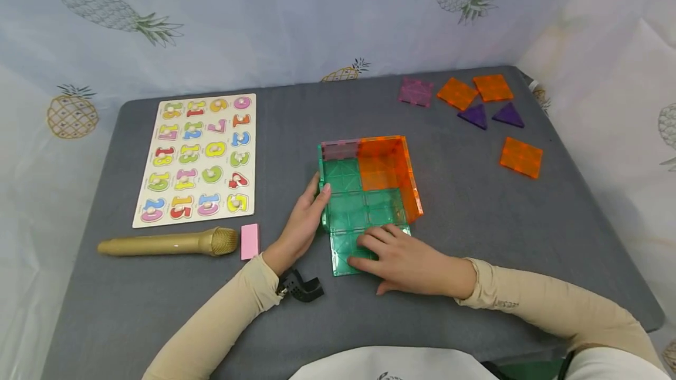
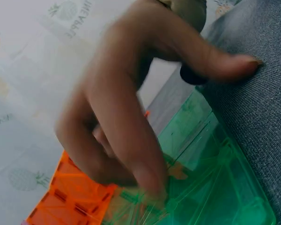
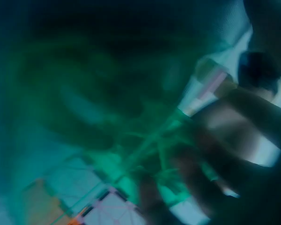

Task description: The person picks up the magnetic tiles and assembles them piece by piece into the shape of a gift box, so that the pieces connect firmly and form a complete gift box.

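In the head view, a box of translucent magnetic tiles (image 1: 343,211) stands at the table's middle, with green, orange and pink tiles. My left hand (image 1: 300,224) holds its left wall, thumb at the rim and fingers outside. My right hand (image 1: 406,260) rests its fingertips on the green magnetic tile (image 1: 343,261) at the front, palm down. The left wrist view shows the right hand (image 2: 122,98) reaching down onto green magnetic tiles (image 2: 210,173), an orange tile (image 2: 70,197) beyond. Blur in the right wrist view leaves only dark fingers (image 3: 196,183) and green tile discernible.
A number puzzle board (image 1: 203,160), gold microphone (image 1: 169,243) and pink block (image 1: 250,241) lie left. Loose orange tiles (image 1: 521,158), purple triangles (image 1: 509,115) and a pink tile (image 1: 416,92) lie at the right and back. A black strap-like piece (image 1: 302,287) is by the left wrist.
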### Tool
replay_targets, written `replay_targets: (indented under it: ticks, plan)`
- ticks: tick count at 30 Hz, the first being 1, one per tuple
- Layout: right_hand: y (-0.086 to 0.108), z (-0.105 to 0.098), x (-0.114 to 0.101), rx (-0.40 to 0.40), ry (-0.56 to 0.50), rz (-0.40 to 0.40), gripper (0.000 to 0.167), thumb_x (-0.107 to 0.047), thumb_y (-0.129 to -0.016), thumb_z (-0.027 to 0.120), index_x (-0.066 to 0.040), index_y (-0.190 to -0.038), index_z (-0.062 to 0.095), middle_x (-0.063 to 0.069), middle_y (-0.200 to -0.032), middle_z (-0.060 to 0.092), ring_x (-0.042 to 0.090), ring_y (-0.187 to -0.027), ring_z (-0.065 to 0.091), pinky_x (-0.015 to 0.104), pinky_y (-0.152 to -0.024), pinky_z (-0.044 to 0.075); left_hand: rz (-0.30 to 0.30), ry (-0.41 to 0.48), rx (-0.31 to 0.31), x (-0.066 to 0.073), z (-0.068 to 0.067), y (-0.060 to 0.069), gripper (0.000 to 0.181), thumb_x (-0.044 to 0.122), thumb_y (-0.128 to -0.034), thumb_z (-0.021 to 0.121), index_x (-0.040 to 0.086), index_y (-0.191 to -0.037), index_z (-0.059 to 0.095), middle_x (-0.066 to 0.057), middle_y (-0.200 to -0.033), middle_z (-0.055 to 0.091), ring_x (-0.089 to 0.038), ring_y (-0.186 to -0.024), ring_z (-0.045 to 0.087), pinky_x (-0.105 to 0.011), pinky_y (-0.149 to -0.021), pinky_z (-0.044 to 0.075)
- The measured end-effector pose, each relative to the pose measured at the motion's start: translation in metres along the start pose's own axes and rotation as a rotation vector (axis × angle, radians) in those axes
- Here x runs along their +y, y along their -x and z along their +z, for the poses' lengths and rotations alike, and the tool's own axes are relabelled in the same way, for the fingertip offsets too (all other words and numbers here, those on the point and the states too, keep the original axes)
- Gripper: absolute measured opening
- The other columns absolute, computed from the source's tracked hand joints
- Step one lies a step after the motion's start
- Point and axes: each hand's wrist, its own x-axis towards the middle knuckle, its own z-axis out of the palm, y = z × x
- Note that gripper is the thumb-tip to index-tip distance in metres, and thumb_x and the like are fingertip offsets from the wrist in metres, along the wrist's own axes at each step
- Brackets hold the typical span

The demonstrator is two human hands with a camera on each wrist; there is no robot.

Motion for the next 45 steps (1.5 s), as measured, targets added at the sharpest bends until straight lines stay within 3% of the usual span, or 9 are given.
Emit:
replay_targets:
  ticks: [6, 11, 18, 21, 24, 27, 32, 40, 45]
  plan:
    - [-0.012, 0.009, 0.015, -0.005, 0.143, -0.026, 0.069, -0.066, -0.069, 0.072, -0.026, -0.123, 0.056, 0.001, -0.108, 0.054, 0.021, -0.099, 0.051, 0.037, -0.082, 0.043, 0.0, 0.002, 0.003, -0.004, -0.001, -0.001, 0.065, 0.037, -0.104, 0.038, 0.014, -0.156, 0.006, 0.001, -0.162, 0.005, -0.014, -0.149, 0.001, -0.041, -0.121, 0.008]
    - [-0.019, -0.016, 0.028, 0.084, 0.17, -0.06, 0.069, -0.062, -0.07, 0.076, -0.024, -0.123, 0.056, 0.003, -0.112, 0.056, 0.023, -0.102, 0.053, 0.042, -0.083, 0.044, -0.001, -0.001, 0.007, -0.005, -0.002, -0.003, 0.065, 0.039, -0.1035, 0.039, 0.017, -0.156, 0.008, 0.002, -0.162, 0.006, -0.014, -0.149, 0.002, -0.042, -0.121, 0.009]
    - [-0.027, -0.083, 0.072, 0.345, 0.115, 0.108, 0.055, -0.036, -0.08, 0.078, -0.011, -0.125, 0.058, 0.019, -0.118, 0.055, 0.039, -0.107, 0.049, 0.053, -0.089, 0.039, -0.009, -0.021, 0.029, -0.002, -0.004, -0.003, 0.065, 0.037, -0.104, 0.038, 0.013, -0.156, 0.007, 0.001, -0.162, 0.004, -0.015, -0.15, -0.001, -0.042, -0.121, 0.007]
    - [-0.023, -0.095, 0.107, 0.376, 0.019, 0.247, 0.047, -0.033, -0.086, 0.072, -0.006, -0.123, 0.06, 0.022, -0.12, 0.052, 0.041, -0.109, 0.046, 0.055, -0.091, 0.036, -0.013, -0.031, 0.033, -0.001, -0.004, -0.003, 0.066, 0.039, -0.1037, 0.038, 0.014, -0.156, 0.007, 0.001, -0.162, 0.004, -0.014, -0.149, -0.002, -0.041, -0.122, 0.007]
    - [-0.019, -0.094, 0.158, 0.229, -0.095, 0.488, 0.044, -0.031, -0.092, 0.065, -0.005, -0.127, 0.058, 0.023, -0.129, 0.047, 0.043, -0.117, 0.041, 0.059, -0.096, 0.033, 0.003, -0.049, 0.037, 0.0, -0.004, -0.005, 0.066, 0.04, -0.1032, 0.039, 0.015, -0.156, 0.007, 0.001, -0.162, 0.005, -0.015, -0.15, -0.001, -0.043, -0.121, 0.007]
    - [-0.015, -0.079, 0.219, -0.021, -0.169, 0.718, 0.051, -0.034, -0.097, 0.056, -0.005, -0.138, 0.049, 0.027, -0.141, 0.037, 0.047, -0.128, 0.033, 0.066, -0.1, 0.03, 0.007, -0.068, 0.045, -0.001, -0.004, -0.005, 0.065, 0.038, -0.1031, 0.041, 0.017, -0.156, 0.009, 0.002, -0.162, 0.006, -0.014, -0.149, 0.001, -0.043, -0.121, 0.008]
    - [-0.011, -0.046, 0.29, -0.293, -0.243, 0.87, 0.073, -0.044, -0.096, 0.053, -0.001, -0.149, 0.029, 0.032, -0.152, 0.021, 0.052, -0.138, 0.02, 0.072, -0.103, 0.023, -0.005, -0.103, 0.047, -0.004, -0.001, -0.003, 0.064, 0.034, -0.1034, 0.042, 0.016, -0.156, 0.01, 0.0, -0.162, 0.006, -0.017, -0.15, 0.001, -0.045, -0.121, 0.008]
    - [-0.01, -0.023, 0.309, -0.313, -0.275, 0.883, 0.075, -0.044, -0.097, 0.052, -0.001, -0.151, 0.023, 0.033, -0.151, 0.02, 0.052, -0.137, 0.02, 0.076, -0.103, 0.017, 0.006, -0.135, 0.059, -0.004, 0.001, -0.005, 0.064, 0.036, -0.1027, 0.043, 0.017, -0.156, 0.012, -0.001, -0.163, 0.007, -0.017, -0.15, 0.002, -0.047, -0.121, 0.009]
    - [-0.011, -0.023, 0.306, -0.276, -0.243, 0.886, 0.079, -0.052, -0.092, 0.057, -0.004, -0.149, 0.03, 0.035, -0.142, 0.034, 0.053, -0.128, 0.032, 0.081, -0.096, 0.017, 0.005, -0.118, 0.07, -0.005, -0.001, -0.004, 0.064, 0.036, -0.1031, 0.042, 0.016, -0.156, 0.011, -0.002, -0.163, 0.005, -0.018, -0.15, 0.0, -0.047, -0.121, 0.008]
